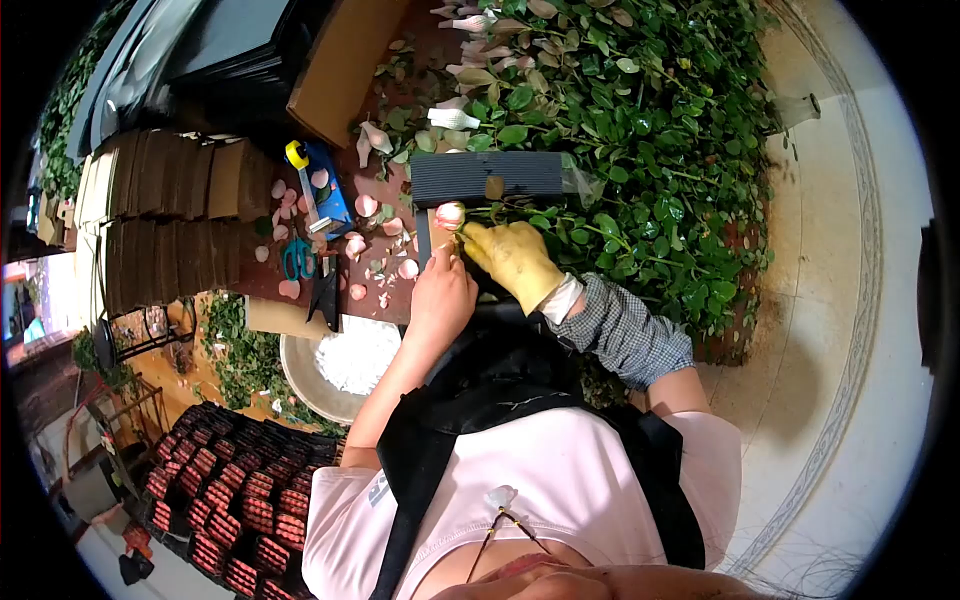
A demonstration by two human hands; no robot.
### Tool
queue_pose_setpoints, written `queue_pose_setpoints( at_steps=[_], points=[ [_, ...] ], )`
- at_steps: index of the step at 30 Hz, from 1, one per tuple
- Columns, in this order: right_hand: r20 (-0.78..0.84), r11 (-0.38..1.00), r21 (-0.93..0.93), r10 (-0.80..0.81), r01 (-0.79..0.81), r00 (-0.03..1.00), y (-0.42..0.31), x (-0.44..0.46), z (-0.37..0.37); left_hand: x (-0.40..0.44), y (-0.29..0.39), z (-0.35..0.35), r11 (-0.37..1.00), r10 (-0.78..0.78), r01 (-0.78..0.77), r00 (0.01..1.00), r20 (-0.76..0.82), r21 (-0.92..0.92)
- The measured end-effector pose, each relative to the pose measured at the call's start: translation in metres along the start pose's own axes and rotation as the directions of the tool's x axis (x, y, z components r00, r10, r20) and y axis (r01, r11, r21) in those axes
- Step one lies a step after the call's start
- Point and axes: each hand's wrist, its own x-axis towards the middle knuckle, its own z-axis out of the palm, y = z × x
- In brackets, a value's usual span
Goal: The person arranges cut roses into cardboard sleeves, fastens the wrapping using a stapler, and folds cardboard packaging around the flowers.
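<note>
A pale pink rose (449, 215) lies at the table's near edge, its bloom pointing left. My right hand (515, 262), in a yellow glove, is closed around its stem just below the bloom. Beside it, my bare left hand (444, 295) has its fingers drawn together just under the bloom; what they pinch, if anything, is hidden. A brown board piece with a dark edge (423, 232) shows beneath the bloom. Just beyond my hands is a dark corrugated board (487, 180) with a loose leaf on it. Leafy rose stems (640, 150) spread across the right side.
Wrapped white rose heads (453, 118) lie beyond. Pink petals (365, 205), teal scissors (297, 258) and a yellow-and-blue tape dispenser (318, 195) are on the left. Stacked cardboard (170, 180) stands further left. A bowl (300, 375) of white pieces sits below the table edge.
</note>
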Motion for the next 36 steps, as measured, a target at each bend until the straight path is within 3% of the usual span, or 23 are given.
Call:
queue_pose_setpoints(
  at_steps=[2, 3, 5, 7, 9, 10, 11, 13, 18, 20, 22, 23, 25, 26, 27, 29, 30, 31, 33, 35, 36],
  points=[
    [-0.232, 0.983, -0.106, 0.124, -0.151, 0.965, 0.002, -0.001, 0.0, -0.001, 0.0, 0.004, 0.999, 0.0, -0.001, 0.999, -0.033, -0.052],
    [-0.243, 0.976, -0.148, 0.12, -0.159, 0.963, 0.015, 0.004, -0.009, 0.012, 0.005, 0.008, 0.997, 0.02, -0.025, 0.998, -0.063, -0.077],
    [0.043, 0.994, -0.109, 0.008, -0.003, 0.999, 0.015, 0.006, -0.009, 0.002, 0.003, -0.003, 0.99, -0.019, 0.017, 1.0, -0.015, -0.138],
    [0.042, 0.994, -0.08, -0.066, 0.069, 0.997, 0.026, 0.006, -0.01, 0.009, -0.015, -0.007, 0.915, -0.117, 0.121, 0.993, 0.035, -0.385],
    [0.06, 0.996, -0.039, -0.072, 0.075, 0.996, 0.027, 0.007, -0.013, 0.011, -0.044, -0.008, 0.652, -0.203, 0.208, 0.975, 0.096, -0.729],
    [0.014, 0.997, -0.019, -0.073, 0.073, 0.997, 0.027, 0.006, -0.006, 0.011, -0.057, 0.0, 0.44, -0.278, 0.194, 0.958, 0.072, -0.877],
    [0.012, 0.997, -0.015, -0.073, 0.073, 0.997, 0.03, 0.007, 0.0, 0.012, -0.072, 0.007, 0.503, -0.337, 0.222, 0.94, 0.047, -0.835],
    [0.125, 0.995, -0.081, -0.056, 0.067, 0.991, 0.023, 0.01, -0.003, 0.013, -0.082, 0.016, 0.357, -0.365, 0.228, 0.927, 0.089, -0.906],
    [0.178, 0.959, -0.261, -0.064, 0.11, 0.982, 0.006, 0.011, -0.006, 0.011, -0.079, 0.023, 0.331, -0.362, 0.211, 0.928, 0.082, -0.92],
    [0.169, 0.968, -0.235, -0.053, 0.092, 0.984, 0.005, 0.015, -0.004, 0.011, -0.084, 0.024, 0.328, -0.34, 0.186, 0.938, 0.068, -0.926],
    [0.117, 0.975, -0.21, -0.052, 0.076, 0.992, 0.01, 0.016, 0.004, 0.012, -0.084, 0.017, 0.217, -0.402, 0.313, 0.892, 0.207, -0.925],
    [0.117, 0.975, -0.209, -0.053, 0.077, 0.992, 0.011, 0.015, 0.008, 0.011, -0.082, 0.014, 0.218, -0.403, 0.314, 0.891, 0.207, -0.924],
    [0.142, 0.973, -0.223, -0.026, 0.057, 0.99, 0.007, 0.017, 0.006, 0.012, -0.076, 0.002, 0.059, -0.426, 0.334, 0.861, 0.279, -0.941],
    [0.153, 0.976, -0.211, -0.026, 0.059, 0.988, 0.007, 0.017, 0.006, 0.012, -0.078, 0.006, 0.133, -0.418, 0.311, 0.879, 0.232, -0.941],
    [0.152, 0.975, -0.212, -0.028, 0.061, 0.988, 0.008, 0.017, 0.006, 0.018, -0.077, 0.011, 0.382, -0.376, 0.243, 0.922, 0.091, -0.892],
    [0.134, 0.98, -0.187, -0.046, 0.07, 0.99, 0.01, 0.015, 0.006, 0.024, -0.072, 0.023, 0.805, -0.344, 0.191, 0.922, -0.178, -0.562],
    [0.135, 0.98, -0.189, -0.043, 0.068, 0.99, 0.01, 0.013, 0.005, 0.031, -0.065, 0.024, 0.881, -0.299, 0.15, 0.912, -0.282, -0.448],
    [0.109, 0.982, -0.176, -0.052, 0.071, 0.993, 0.01, 0.01, 0.003, 0.036, -0.066, 0.036, 0.903, -0.295, 0.157, 0.904, -0.31, -0.401],
    [0.074, 0.984, -0.165, -0.061, 0.073, 0.995, 0.007, 0.006, -0.007, 0.041, -0.074, 0.056, 0.805, -0.322, 0.175, 0.931, -0.17, -0.567],
    [-0.205, 0.997, 0.071, 0.004, 0.011, 0.979, 0.001, -0.001, -0.028, 0.037, -0.075, 0.057, 0.844, -0.341, 0.205, 0.918, -0.201, -0.495],
    [-0.33, 0.99, 0.131, -0.012, 0.059, 0.944, -0.003, -0.002, -0.041, 0.037, -0.072, 0.052, 0.829, -0.35, 0.209, 0.918, -0.189, -0.519]
  ],
)
